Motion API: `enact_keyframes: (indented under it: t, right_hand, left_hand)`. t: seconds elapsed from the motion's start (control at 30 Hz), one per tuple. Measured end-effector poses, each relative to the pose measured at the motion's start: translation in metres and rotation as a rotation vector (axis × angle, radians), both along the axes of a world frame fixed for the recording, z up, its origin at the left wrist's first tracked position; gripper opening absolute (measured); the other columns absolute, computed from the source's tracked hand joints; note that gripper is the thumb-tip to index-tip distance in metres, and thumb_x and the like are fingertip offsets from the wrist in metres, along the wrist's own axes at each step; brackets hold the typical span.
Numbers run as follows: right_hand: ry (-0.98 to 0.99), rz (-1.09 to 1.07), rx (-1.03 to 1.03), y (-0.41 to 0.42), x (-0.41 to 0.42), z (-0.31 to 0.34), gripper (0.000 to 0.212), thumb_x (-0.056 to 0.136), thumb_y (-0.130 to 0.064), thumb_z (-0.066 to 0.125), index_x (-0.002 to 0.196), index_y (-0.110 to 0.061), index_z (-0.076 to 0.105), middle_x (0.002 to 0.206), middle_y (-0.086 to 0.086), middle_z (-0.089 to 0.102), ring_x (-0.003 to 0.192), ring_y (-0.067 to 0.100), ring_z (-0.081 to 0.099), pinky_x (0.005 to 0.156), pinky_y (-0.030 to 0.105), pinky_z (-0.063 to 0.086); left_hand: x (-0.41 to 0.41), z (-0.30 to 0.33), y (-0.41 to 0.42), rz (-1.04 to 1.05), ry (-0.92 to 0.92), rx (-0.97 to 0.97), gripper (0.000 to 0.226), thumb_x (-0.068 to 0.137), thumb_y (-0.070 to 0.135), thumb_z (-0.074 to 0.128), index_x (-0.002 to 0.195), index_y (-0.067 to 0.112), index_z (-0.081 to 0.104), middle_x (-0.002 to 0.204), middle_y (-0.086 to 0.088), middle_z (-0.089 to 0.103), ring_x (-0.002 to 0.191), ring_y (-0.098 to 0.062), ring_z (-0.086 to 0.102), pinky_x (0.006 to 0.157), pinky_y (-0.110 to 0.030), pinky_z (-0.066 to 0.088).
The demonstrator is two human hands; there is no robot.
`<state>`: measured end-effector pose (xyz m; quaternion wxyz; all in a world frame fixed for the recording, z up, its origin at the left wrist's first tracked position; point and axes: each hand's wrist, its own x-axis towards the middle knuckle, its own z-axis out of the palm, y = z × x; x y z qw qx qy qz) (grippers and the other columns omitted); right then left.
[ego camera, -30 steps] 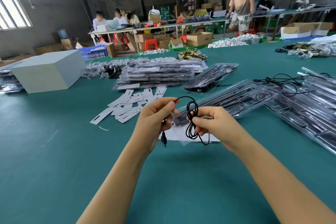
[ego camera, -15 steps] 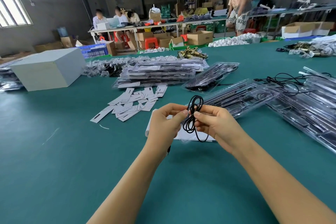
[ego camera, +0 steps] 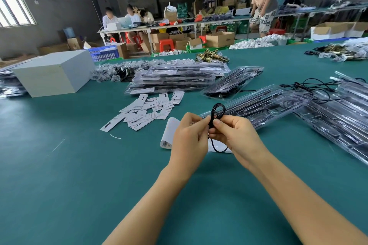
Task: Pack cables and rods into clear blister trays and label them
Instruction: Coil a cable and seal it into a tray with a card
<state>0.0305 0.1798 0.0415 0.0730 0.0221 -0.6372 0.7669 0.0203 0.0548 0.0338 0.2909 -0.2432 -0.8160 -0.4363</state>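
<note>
A thin black cable [ego camera: 217,112] is coiled into small loops above the green table [ego camera: 59,175]. My left hand [ego camera: 190,141] and my right hand [ego camera: 235,135] both pinch the coil at its middle, fingertips almost touching. One loop stands above my fingers and a strand hangs below them. Just behind my hands lies a clear blister tray [ego camera: 264,105] holding dark rods. A white label sheet [ego camera: 169,135] lies under my hands. Loose white labels [ego camera: 147,111] are scattered to the left.
Stacked packed trays [ego camera: 175,79] sit behind the labels, more trays [ego camera: 342,117] fill the right side with loose black cables [ego camera: 310,87]. A grey box [ego camera: 53,71] stands at the far left. People work at tables in the background.
My hands have come together and the coil has tightened into smaller loops. The left hand moved right toward the coil, and the dangling plug end is no longer seen.
</note>
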Motion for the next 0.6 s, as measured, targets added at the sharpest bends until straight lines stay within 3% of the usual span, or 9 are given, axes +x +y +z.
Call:
enact_keyframes:
  t: [0.07,0.2,0.37,0.5,0.6]
  right_hand:
    - [0.002,-0.015,0.006,0.001,0.001,0.003,0.024,0.097,0.000,0.047,0.088,-0.007,0.068,0.063,-0.003,0.069,0.061,0.005,0.065,0.064,0.018,0.055]
    - [-0.024,-0.034,0.027,-0.003,0.003,0.004,0.028,0.100,-0.005,0.043,0.087,-0.006,0.067,0.066,-0.002,0.071,0.063,0.005,0.065,0.063,0.016,0.053]
    - [-0.060,-0.087,0.038,-0.011,0.004,0.004,0.028,0.100,-0.015,0.047,0.084,0.002,0.063,0.082,0.009,0.074,0.078,0.018,0.072,0.069,0.023,0.056]
    - [-0.088,-0.161,0.079,-0.009,0.004,0.005,0.027,0.099,-0.014,0.049,0.082,0.002,0.063,0.078,0.008,0.074,0.072,0.016,0.070,0.065,0.023,0.056]
    - [-0.100,-0.172,0.039,-0.008,0.003,0.005,0.027,0.099,-0.013,0.049,0.085,0.002,0.065,0.072,0.004,0.072,0.065,0.010,0.068,0.058,0.019,0.052]
  left_hand:
    - [0.000,-0.002,0.001,-0.025,0.018,-0.065,0.034,0.086,-0.001,0.049,0.113,0.003,0.070,0.090,-0.014,0.053,0.066,-0.017,0.048,0.064,-0.010,0.036]
    - [0.001,-0.006,0.002,-0.024,0.025,-0.124,0.040,0.085,0.000,0.044,0.118,0.003,0.067,0.095,-0.018,0.054,0.066,-0.017,0.046,0.062,-0.021,0.041]
    - [0.005,-0.007,0.005,-0.021,-0.028,-0.177,0.047,0.084,0.006,0.038,0.122,0.011,0.066,0.101,-0.013,0.051,0.075,-0.028,0.055,0.059,-0.044,0.052]
    - [0.010,-0.008,0.009,0.004,0.025,-0.266,0.039,0.081,0.001,0.040,0.108,0.007,0.068,0.102,-0.009,0.055,0.079,-0.029,0.058,0.049,-0.042,0.050]
    - [0.009,-0.008,0.011,-0.008,0.043,-0.238,0.037,0.083,0.000,0.043,0.107,0.008,0.070,0.101,-0.006,0.058,0.079,-0.028,0.059,0.051,-0.042,0.050]
